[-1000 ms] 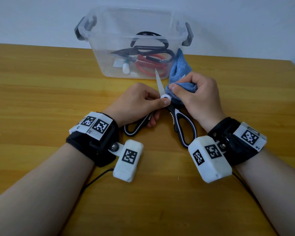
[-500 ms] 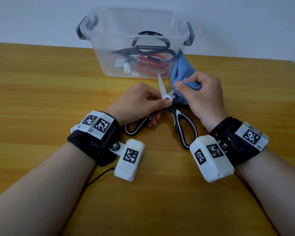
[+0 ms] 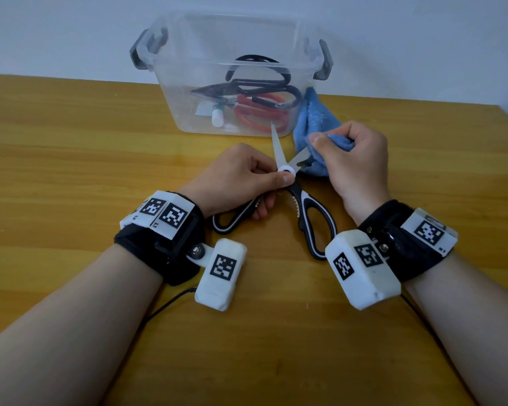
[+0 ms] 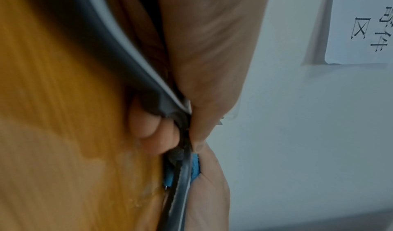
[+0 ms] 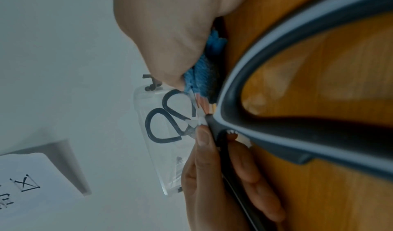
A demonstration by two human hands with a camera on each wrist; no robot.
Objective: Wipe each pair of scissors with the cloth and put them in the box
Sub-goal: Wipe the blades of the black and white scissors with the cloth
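Since a second ago: blue terry cloth (image 3: 314, 124) drawn outward along the right-hand blade, now baring more steel near the pivot. Black-and-white-handled kitchen scissors (image 3: 307, 209), blades spread, lie just in front of the clear plastic storage box (image 3: 188, 68) on the yellow wooden table (image 3: 71, 148). Left hand (image 3: 235, 180): thumb and fingers pinch the scissors at the white pivot, nearer the person than the box. Right hand (image 3: 355, 159): fingers curled, gripping the cloth bunched over the blade, in front of the box's right corner. Inside the box: red-handled scissors (image 3: 258, 115), black-handled scissors (image 3: 258, 83).
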